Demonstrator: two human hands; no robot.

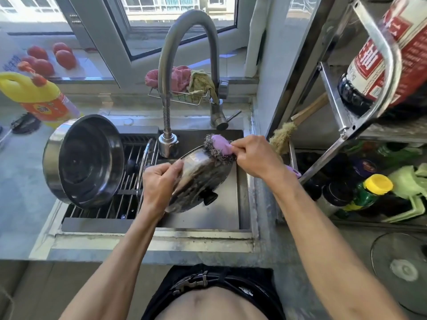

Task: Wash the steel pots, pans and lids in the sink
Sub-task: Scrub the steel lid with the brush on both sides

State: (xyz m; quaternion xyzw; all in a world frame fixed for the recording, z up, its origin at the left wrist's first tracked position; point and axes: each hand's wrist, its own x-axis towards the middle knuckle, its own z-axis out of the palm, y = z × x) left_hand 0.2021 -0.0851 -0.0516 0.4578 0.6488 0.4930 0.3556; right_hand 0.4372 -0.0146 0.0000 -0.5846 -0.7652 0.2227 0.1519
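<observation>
Landmark: the curved grey steel faucet (182,65) rising behind the steel sink (161,234).
Lid in hand: a round domed steel lid with a black knob (198,179) is held tilted over the basin, just below and in front of the faucet's nozzle.
Left hand (159,183): fingers and thumb curled round the lid's near-left rim, gripping it.
Right hand (254,155): closed round the purple handle of a steel-wool scrubber (219,146), whose wire pad presses on the lid's far edge, right of the nozzle.
Risk, slip: the lid looks wet and is held by one edge only; a hard scrub stroke could likely twist it free to bang into the basin.
Risk, fingers: the wire pad works close to the gripping hand; a stroke that overruns might scrape skin.
Risk, pot: the large steel pot (83,160) leans on its side on the slatted rack (129,181) left of the faucet; a knock may roll it.
Count, pots: one.
Count, lids: two, the held one and a second lid (147,160) standing on edge in the rack.
Count, scrubbers: one.
Count, pans: none visible.
</observation>
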